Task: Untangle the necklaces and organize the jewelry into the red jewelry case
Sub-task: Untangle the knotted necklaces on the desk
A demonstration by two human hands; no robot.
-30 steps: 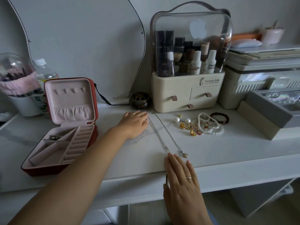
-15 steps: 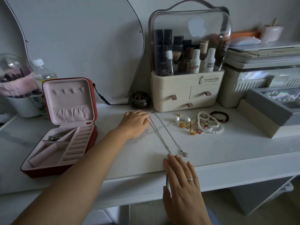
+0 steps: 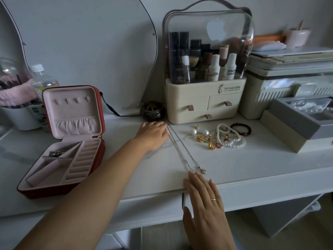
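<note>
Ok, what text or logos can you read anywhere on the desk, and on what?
"Serious Life": cream organizer, front; line under it too small.
"poom poom", last letters unsure: white bottle.
White apple-shaped mark, no words: clear lid.
Dark bottle: print too small to read.
Water bottle: label blurred.

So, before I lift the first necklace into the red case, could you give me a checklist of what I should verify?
1. Red jewelry case open, lid upright: ok.
2. Free compartments in it: ok; only the rear one holds a small item.
3. Necklaces straight and apart: ok lower down; by the left hand, cannot tell.
4. Left hand at the far ends: ok.
5. Right hand fingertip at the near end, beside the pendant: ok.
6. Loose jewelry pile clear of the necklaces: ok.
</note>
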